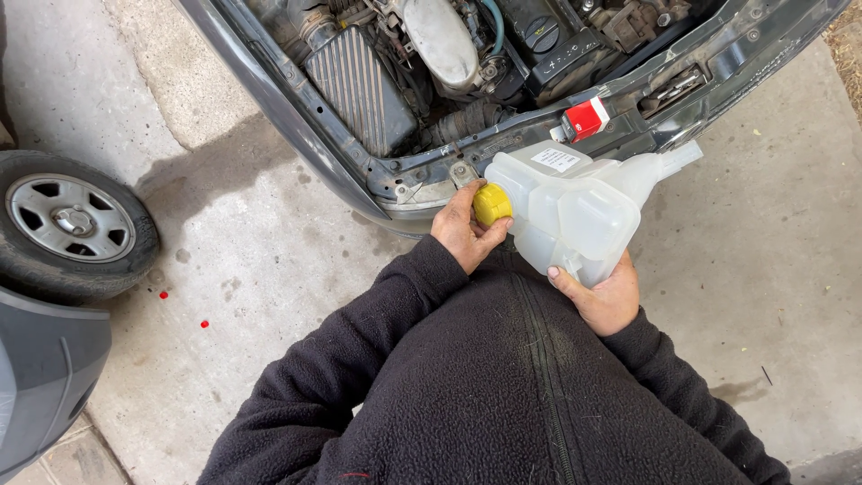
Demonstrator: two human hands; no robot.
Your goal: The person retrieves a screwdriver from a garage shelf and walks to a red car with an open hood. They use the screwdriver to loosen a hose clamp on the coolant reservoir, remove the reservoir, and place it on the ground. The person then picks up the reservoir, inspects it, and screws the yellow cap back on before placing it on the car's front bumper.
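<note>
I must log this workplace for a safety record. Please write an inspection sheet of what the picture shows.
Surface: grey concrete ground, stained.
Job's things: translucent white plastic tank with round yellow cap.
Clutter: small red bits on the ground.
Hands: left hand grips the cap; right hand holds the tank from below.
Cables: hoses and wires in the open engine bay.
Surroundings: car wheel, grey bumper.

Outdoor daylight, stained concrete ground [260,242], open engine bay [431,63] ahead, wheel [72,220] of another car at left
</note>
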